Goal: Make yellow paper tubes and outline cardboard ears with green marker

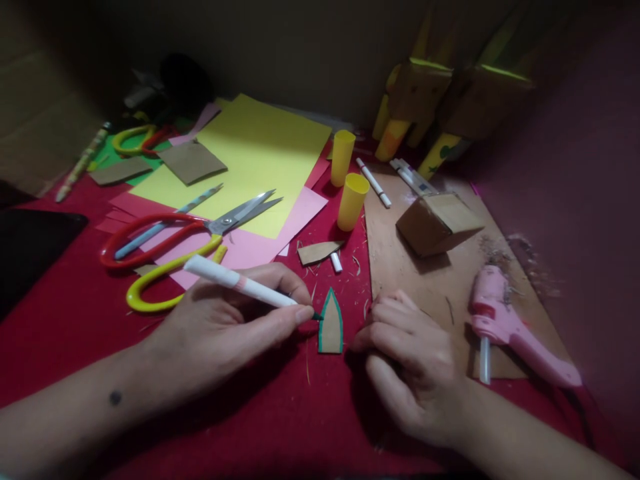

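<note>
A small pointed cardboard piece (331, 330) with a green outline lies flat on the red cloth. My left hand (240, 313) is closed around a white marker (240, 283), whose dark green tip touches the left edge of the piece. To the right of it, my right hand (410, 360) rests on the cloth with its fingers curled in; whether anything is inside them is hidden. Just beyond the outlined piece lie another pointed cardboard piece (318, 253) and a white marker cap (337, 262).
Scissors (235, 217) and a pencil (165, 227) lie on yellow paper (250, 153) and pink sheets at left. Two yellow paper tubes (353, 203) stand ahead. At right, a cardboard box (440, 223) and a pink glue gun (520, 333) rest on a board (395, 267).
</note>
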`<state>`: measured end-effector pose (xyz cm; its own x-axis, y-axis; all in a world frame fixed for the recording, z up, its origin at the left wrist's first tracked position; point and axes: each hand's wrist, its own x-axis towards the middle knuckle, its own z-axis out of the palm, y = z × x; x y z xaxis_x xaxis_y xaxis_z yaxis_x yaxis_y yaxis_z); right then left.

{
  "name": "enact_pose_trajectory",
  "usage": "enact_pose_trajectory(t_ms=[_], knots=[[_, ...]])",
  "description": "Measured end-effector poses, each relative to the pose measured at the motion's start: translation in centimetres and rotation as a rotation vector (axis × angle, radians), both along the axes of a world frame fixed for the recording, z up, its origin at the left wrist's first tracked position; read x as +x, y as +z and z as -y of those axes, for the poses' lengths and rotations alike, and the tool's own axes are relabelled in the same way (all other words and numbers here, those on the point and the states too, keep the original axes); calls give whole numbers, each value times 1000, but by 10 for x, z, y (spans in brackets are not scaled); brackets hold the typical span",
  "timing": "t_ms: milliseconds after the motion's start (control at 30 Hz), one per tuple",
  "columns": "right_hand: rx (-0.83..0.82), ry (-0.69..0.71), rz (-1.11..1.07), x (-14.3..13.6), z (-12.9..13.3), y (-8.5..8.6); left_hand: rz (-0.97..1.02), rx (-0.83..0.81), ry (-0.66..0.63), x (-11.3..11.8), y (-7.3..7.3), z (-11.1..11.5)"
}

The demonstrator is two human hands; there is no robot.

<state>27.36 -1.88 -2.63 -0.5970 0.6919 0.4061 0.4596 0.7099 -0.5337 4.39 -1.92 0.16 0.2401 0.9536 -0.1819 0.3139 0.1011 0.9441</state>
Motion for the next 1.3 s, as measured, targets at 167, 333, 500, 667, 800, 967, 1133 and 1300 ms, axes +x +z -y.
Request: enact_pose_trajectory(t_ms=[167,333,500,667,800,967,1133,1300], knots=[[25,3,4,-1,0,-1,-42,47,11,-1,-1,-1],[43,-8,18,-2,1,-1,-145,177,9,0,-4,-3],[43,-3,8,-3,0,-1,-89,239,23,3,-7,-4],[50,-5,2,-3,0,-1,-146,226,19,3,-3,-3],[37,-21,-3,-1,0,-3,-161,260,81,2,-4,-4],[5,-4,-55,-3,0,-4,-174,361,181,-1,-5,-9],[-77,-18,-105,-8,2,-6,-165,383,216,-2,-5,-12],[-77,-15,62,-8,5,-5,-166,370,227,-4,-9,-13]])
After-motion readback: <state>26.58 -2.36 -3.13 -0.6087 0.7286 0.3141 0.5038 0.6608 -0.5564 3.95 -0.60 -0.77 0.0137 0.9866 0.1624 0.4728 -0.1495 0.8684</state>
